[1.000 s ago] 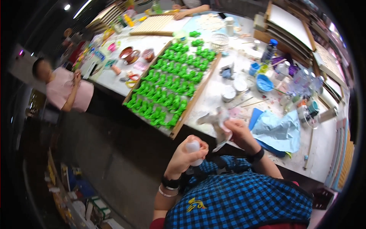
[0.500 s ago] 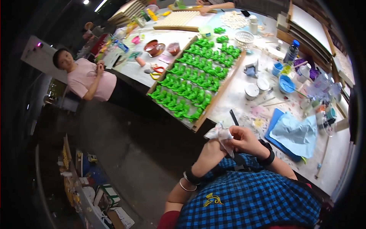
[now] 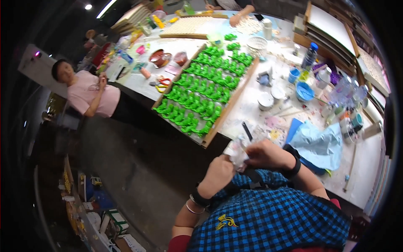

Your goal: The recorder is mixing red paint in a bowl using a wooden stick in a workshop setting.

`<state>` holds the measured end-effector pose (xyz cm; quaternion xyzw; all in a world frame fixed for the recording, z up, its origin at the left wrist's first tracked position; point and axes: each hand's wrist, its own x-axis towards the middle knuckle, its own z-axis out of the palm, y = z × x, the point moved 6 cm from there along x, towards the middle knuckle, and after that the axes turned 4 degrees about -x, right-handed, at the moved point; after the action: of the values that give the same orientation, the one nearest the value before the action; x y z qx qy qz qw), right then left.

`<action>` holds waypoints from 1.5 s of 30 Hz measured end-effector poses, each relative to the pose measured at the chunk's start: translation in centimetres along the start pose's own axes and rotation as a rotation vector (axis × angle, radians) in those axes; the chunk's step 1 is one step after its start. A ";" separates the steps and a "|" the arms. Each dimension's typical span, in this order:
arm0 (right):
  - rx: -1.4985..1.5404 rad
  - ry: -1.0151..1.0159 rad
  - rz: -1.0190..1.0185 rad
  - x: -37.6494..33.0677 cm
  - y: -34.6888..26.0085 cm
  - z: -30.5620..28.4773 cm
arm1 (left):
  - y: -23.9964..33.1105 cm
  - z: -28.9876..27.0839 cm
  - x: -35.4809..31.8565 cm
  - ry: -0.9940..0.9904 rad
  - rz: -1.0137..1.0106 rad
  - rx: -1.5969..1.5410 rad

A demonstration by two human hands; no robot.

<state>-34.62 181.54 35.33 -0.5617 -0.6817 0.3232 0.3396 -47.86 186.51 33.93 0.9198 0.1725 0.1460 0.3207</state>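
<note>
Between my hands, in front of the checked apron, is a crumpled whitish cloth or tissue [image 3: 237,152] with faint coloured marks. My left hand [image 3: 217,175] is closed on its lower left side. From the right, my right hand [image 3: 269,154] grips it with bent fingers. Whether the cloth wraps anything cannot be seen. Just beyond the hands, a dark slim tool [image 3: 247,131] lies at the table's edge. A wooden-framed tray [image 3: 228,110] stands farther off, filled with rows of bright green figures [image 3: 197,90].
To the right are a light blue cloth [image 3: 317,145], a blue bowl [image 3: 304,91], white cups [image 3: 265,101] and several bottles. Red-handled pliers [image 3: 163,83] lie left of the tray. A person in pink [image 3: 94,94] stands at left; another person's hand [image 3: 241,19] reaches over the far table.
My hands and the cloth have shifted slightly left, and the cloth is bunched differently. The view has turned a little, moving the table leftward. A far co-worker's arm has moved over the pale pieces.
</note>
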 end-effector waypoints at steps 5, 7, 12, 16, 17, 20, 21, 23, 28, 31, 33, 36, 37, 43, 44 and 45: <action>0.104 0.107 0.024 -1.6 0.6 1.2 | -0.1 1.9 -0.6 0.091 0.082 -0.081; 0.112 0.078 0.200 -2.0 1.0 1.6 | -1.5 3.5 -1.1 -0.009 -0.062 0.034; 0.619 0.144 0.486 -1.7 4.6 4.3 | 0.2 1.9 -0.4 0.171 -0.009 0.658; 1.108 0.178 0.640 -1.1 5.1 6.2 | 0.1 0.6 0.3 0.334 -0.005 0.607; 1.101 0.166 0.625 -1.2 5.0 6.6 | 0.0 0.6 0.3 0.360 -0.007 0.608; 1.096 0.245 0.667 -1.0 6.4 7.0 | -1.2 1.4 0.6 0.380 0.001 0.608; 1.088 0.246 0.658 -1.2 6.5 7.0 | -1.3 1.5 0.7 0.381 0.004 0.623; 0.968 0.220 0.656 -1.6 6.3 6.6 | -0.9 2.1 0.1 0.377 -0.012 0.591; 0.778 0.166 0.534 -1.7 5.9 5.3 | -1.5 2.8 -0.3 0.290 0.003 0.293; 0.757 0.156 0.515 -1.5 6.7 4.8 | -3.0 3.8 -0.1 0.206 -0.059 0.076; 0.745 0.155 0.513 -1.6 6.7 4.5 | -3.5 4.5 -0.3 0.118 -0.173 -0.142; 0.744 0.079 0.395 -0.2 5.1 3.8 | -2.9 4.1 -0.1 -0.034 -0.162 -0.506; 0.744 0.073 0.401 -0.4 4.9 3.6 | -2.5 3.8 -0.3 -0.032 -0.168 -0.512; 0.789 0.447 0.330 -0.5 6.4 0.5 | -4.5 1.7 -0.2 0.098 -0.363 -0.709; 0.786 0.401 0.344 -0.7 7.2 0.4 | -4.4 0.8 -0.1 0.120 -0.395 -0.734; 0.784 0.393 0.336 -0.7 7.2 0.5 | -4.6 0.3 -0.2 0.130 -0.394 -0.730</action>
<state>-31.01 181.96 29.04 -0.5441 -0.3305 0.4945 0.5917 -48.96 189.58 30.73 0.6840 0.3021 0.1913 0.6358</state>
